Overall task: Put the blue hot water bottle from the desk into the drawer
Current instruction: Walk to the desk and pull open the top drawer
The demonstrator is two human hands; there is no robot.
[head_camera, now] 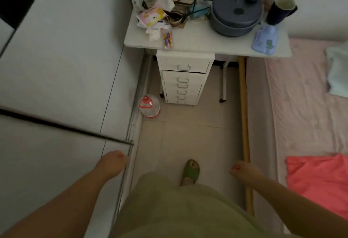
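Left hand [113, 162] low at frame's left, fingers curled loosely downward, holding nothing. Right hand [243, 170] low at right, fingers likewise loosely curled, empty, red polish on nails. Between them, a foot in green slipper [190, 170] on tiled floor. Far ahead, well apart from both hands: white desk [207, 39] w/ clutter. Blue hot water bottle [265, 39] flat on desk's front right corner, just beside grey lidded pot [236, 11] and dark mug [280, 10]. Under desk, white drawer unit [183, 77]; top drawer [184, 65] sits slightly forward of the rest. Pink bed [301, 96] on right.
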